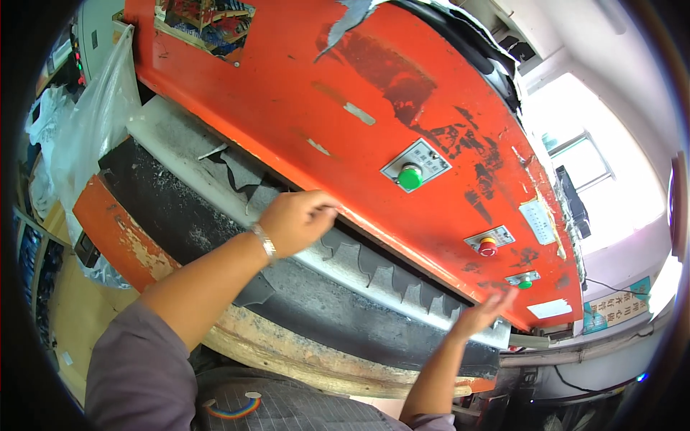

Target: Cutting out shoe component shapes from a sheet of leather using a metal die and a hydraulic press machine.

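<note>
My left hand (pixel 298 221), with a bracelet (pixel 264 243) at the wrist, is closed with its fingers curled, beside the lower edge of a large orange press machine (pixel 345 79). Whatever its fingers may hold is hidden. A grey sheet with cut-out gaps (pixel 348 262) lies on the pale bed beneath the machine, right of that hand. Thin dark offcut strips (pixel 241 176) stick up to the left. Slightly blurred, my right hand (pixel 485 314) is open, fingers stretched out, close to the lower green push button (pixel 525 284); I cannot tell whether they touch.
A larger green button (pixel 410 177) and a red knob (pixel 488 247) sit on the orange panel. A black padded ledge (pixel 323 316) and a worn wooden edge (pixel 287 345) run in front of me. Clear plastic bags (pixel 108 129) hang at left.
</note>
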{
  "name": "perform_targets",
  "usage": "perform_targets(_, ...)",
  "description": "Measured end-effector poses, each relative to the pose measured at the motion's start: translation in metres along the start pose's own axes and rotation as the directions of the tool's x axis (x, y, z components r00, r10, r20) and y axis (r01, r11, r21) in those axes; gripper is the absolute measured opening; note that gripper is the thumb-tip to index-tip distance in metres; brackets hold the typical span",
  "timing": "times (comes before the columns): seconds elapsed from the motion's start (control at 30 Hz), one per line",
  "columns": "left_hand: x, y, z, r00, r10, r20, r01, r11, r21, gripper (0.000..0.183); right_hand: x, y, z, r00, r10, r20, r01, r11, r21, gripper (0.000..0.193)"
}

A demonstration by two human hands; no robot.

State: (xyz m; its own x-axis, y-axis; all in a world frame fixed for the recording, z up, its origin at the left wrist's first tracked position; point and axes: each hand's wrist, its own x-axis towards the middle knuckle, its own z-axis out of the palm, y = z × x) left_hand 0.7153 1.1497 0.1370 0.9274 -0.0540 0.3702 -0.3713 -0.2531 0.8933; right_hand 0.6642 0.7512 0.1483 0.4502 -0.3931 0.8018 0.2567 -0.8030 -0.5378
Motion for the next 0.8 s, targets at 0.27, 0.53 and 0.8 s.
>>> perform_targets(0.27, 0.095, 0.086, 0.054, 0.929, 0.318, 0.191, -0.356, 0.909, 0.216, 0.041, 0.158, 0.062, -0.006, 0.875, -0.159, -0.457, 0.022, 0.957, -0.290, 0.061)
perform_targets(0.53, 0.034, 0.066, 0.056, 0.947, -0.087, 0.308, -0.047, 0.914, 0.403, 0.048, 0.158, 0.060, -0.008, 0.928, -0.032, -0.372, 0.002, 0.997, -0.082, 0.060)
perform_targets(0.8, -0.164, 0.028, 0.027, 0.795, -0.333, 0.506, -0.019, 0.821, 0.571, 0.036, 0.151, -0.030, -0.040, 0.913, -0.140, -0.383, 0.143, 0.990, -0.020, 0.050)
